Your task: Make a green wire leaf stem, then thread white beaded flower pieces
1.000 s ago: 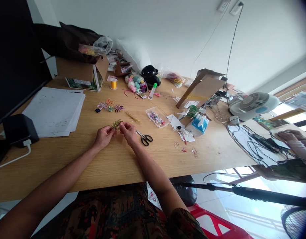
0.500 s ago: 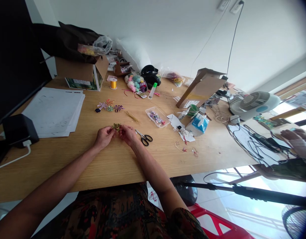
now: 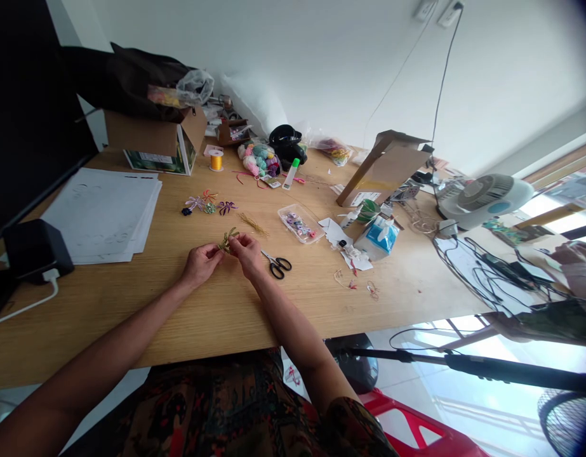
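A small olive-green looped cord flower is pinched between my two hands above the desk. My left hand grips it from the left, thumb and fingers together. From the right, my right hand closes its fingertips on the flower's edge; they hide part of it. Black-handled scissors lie just right of my right hand. A bundle of thin gold wires or threads rests beyond my hands. Behind and to the left sit several finished-looking cord flowers in purple, orange, green and dark blue.
A clear plastic box of beads stands right of centre, near a tissue pack. Paper sheets and a black box-shaped device lie left. A yellow thread spool stands behind. Another person's hand shows at far right.
The olive-green flower has been turned and tipped up between my fingers. My right hand has shifted slightly, its fingers now higher over the flower. The things on the desk have stayed put.
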Tool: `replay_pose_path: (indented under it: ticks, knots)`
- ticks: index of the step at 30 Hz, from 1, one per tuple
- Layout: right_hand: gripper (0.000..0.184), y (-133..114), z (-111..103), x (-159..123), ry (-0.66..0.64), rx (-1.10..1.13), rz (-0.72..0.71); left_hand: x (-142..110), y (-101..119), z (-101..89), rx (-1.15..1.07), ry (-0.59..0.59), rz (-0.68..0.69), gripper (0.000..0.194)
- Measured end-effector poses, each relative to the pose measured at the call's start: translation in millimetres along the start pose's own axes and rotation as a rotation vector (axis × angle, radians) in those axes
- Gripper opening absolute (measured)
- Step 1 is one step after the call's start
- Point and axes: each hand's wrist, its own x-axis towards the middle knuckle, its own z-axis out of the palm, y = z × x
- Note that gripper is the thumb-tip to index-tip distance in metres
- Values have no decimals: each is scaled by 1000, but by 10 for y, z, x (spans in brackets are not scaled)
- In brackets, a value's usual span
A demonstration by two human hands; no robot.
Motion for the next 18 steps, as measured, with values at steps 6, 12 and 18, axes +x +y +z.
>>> replay_pose_path:
  ticks: [6,12,18]
  knots:
    - [28,10,-10,18,13,-5,-4,18,-30,4,-56,19,-41,29]
    - [33,-10,-41,12,-42,-32,42,42,-61,-5,-115,53,-82,31]
    - [24,-13,-4,-2,16,-71,-13,27,-25,2,-133,58,-98,27]
